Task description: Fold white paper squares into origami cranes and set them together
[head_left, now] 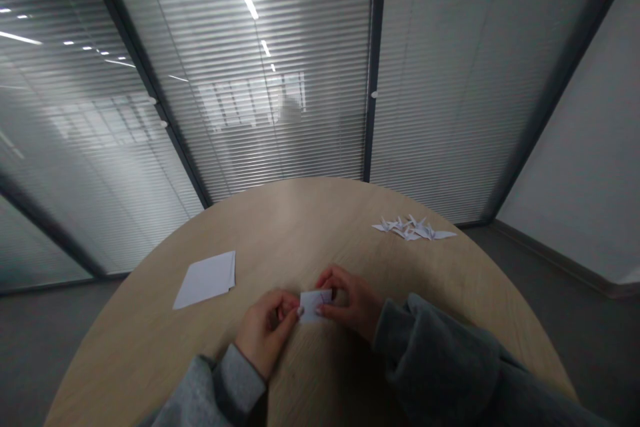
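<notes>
A small folded piece of white paper (311, 307) is held between both hands just above the near middle of the table. My left hand (267, 327) pinches its left edge between thumb and fingers. On the other side, my right hand (353, 300) grips the right edge, thumb in front and fingers behind. Creases show faintly on the paper's right part. To the left lies a stack of white paper sheets (205, 280), slightly fanned at its right side. Several folded paper cranes (413, 228) sit in a cluster toward the far right.
The round wooden table (300, 227) curves away to a far edge near glass partitions with blinds (280, 147). Dark frame posts (373, 80) divide the glass. A pale wall (575, 167) stands at the right, with grey floor below.
</notes>
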`<state>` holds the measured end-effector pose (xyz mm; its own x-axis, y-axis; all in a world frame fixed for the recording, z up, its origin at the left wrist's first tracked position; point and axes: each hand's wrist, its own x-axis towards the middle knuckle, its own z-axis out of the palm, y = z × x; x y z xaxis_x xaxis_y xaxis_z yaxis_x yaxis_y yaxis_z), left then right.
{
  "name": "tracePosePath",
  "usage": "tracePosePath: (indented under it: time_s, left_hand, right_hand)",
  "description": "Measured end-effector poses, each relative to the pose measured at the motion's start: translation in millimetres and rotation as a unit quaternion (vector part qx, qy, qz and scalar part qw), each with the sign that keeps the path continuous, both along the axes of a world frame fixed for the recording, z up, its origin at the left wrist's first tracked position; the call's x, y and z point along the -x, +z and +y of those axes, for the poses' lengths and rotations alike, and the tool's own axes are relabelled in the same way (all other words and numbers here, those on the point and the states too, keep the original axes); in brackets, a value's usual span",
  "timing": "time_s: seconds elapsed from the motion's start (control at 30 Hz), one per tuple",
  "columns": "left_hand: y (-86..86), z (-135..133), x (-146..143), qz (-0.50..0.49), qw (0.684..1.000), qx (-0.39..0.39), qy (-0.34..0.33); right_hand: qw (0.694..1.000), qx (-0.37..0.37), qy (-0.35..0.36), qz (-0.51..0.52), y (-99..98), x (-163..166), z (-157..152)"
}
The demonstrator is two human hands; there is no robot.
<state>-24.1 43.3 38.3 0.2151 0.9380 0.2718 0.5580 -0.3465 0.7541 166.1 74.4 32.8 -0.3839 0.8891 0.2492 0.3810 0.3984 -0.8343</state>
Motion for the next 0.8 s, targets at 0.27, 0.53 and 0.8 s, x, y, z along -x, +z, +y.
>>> tracePosePath:
  time_s: [0.27,0.53,0.8]
  left_hand:
    - [1.9,-3,-2,0.0,0.999,-0.024,-0.021]
    - [7.9,-8,-5,0.047,0.993,-0.087,-0.071]
    - [0.3,-13,-8,0.115,0.979,-0.118,-0.117]
  right_hand:
    - [0.987,-0.087,-0.038,-0.131,-3.1,1,1]
    - [0.956,-0.19,-0.005,-0.224,-0.5,0,-2]
    - [0.942,-0.179,0.044,-0.281,2.6,5,-8]
